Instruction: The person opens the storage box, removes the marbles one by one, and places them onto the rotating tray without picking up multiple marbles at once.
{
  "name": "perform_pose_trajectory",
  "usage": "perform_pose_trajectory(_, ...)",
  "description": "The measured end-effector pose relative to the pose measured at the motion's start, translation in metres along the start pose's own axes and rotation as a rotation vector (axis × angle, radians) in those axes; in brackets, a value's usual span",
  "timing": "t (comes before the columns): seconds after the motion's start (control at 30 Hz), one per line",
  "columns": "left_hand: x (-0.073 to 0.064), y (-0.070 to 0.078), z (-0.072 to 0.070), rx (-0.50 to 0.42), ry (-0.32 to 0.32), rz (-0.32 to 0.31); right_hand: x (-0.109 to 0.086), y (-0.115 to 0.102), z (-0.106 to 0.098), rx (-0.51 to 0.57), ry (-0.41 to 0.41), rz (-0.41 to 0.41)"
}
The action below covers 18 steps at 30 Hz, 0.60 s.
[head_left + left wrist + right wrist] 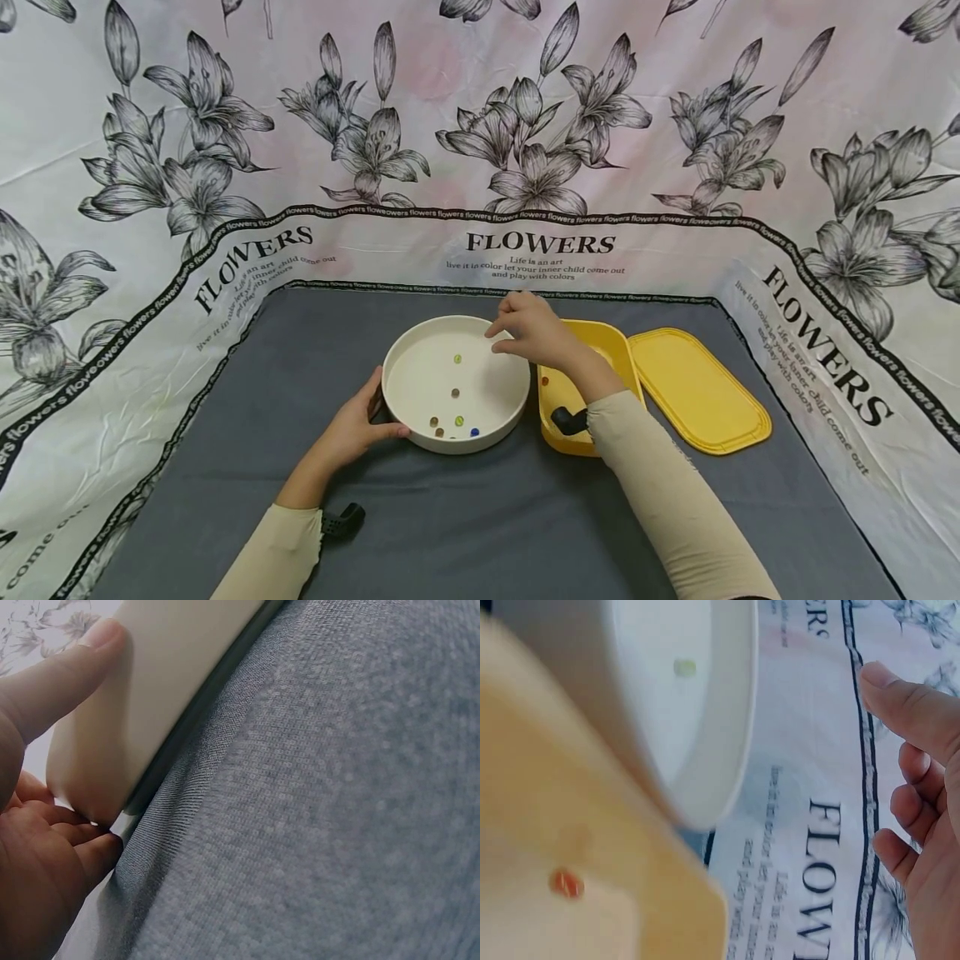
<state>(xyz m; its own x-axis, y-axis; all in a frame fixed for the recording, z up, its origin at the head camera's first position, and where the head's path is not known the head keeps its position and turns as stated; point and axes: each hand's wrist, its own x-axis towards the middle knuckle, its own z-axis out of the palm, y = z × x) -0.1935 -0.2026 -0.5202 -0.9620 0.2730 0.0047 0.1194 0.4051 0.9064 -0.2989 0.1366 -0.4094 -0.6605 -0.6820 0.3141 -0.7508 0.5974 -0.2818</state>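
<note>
A round white dish (420,367) holds several small beads: green ones, brown ones and a blue bead (475,432) close to the front wall. My left hand (356,429) grips the dish at its left side, its thumb on the outer wall and the other fingers curled at the edge behind. Above the dish's right rim is my right hand (531,332), fingers loosely bent. In the right wrist view its thumb (907,701) stands apart from the fingers with nothing between them. Beneath the right forearm, a yellow box (551,437) has an orange-red bead (567,883) inside.
To the right of the box lies a flat yellow lid (705,392). A dark grey cloth (465,533) covers the table, and a white flower-printed sheet (540,187) hangs behind and along the sides. The box and dish stand close together.
</note>
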Motion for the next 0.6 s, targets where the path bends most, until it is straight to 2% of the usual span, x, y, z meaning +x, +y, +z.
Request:
perform_pose_trajectory(0.2,-0.001,0.0,0.0,-0.004,0.003,-0.004,-0.016,0.014,-0.016,-0.022,0.032,0.013)
perform_pose_trajectory(0.43,-0.003,0.006,0.001,0.003,0.007,-0.013,-0.035,0.034,-0.02,-0.032,-0.035,0.138)
perform_pose_trajectory(0.6,-0.001,0.0,0.0,0.015,0.006,0.0,-0.045,0.045,-0.019,-0.003,-0.077,0.214)
